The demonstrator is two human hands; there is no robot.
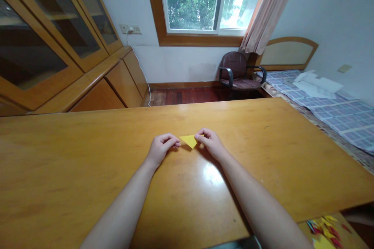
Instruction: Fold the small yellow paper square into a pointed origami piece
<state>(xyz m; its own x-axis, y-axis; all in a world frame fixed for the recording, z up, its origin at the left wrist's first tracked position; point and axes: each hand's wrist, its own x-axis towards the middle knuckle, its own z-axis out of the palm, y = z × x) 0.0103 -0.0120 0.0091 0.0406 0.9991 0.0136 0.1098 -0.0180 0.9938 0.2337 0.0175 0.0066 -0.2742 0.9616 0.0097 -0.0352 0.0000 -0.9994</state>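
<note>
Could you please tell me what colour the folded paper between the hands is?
Yellow. The folded paper shows best in the head view, on the wooden table.

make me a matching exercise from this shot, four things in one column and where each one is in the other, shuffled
1. yellow paper triangle
2. brown chair
3. wall socket
4. coloured paper scraps

a. under the window, beside the curtain
b. bottom right of the view, off the table
c. pinched between left hand and right hand
d. left of the window

Pairs: 1-c, 2-a, 3-d, 4-b
</note>
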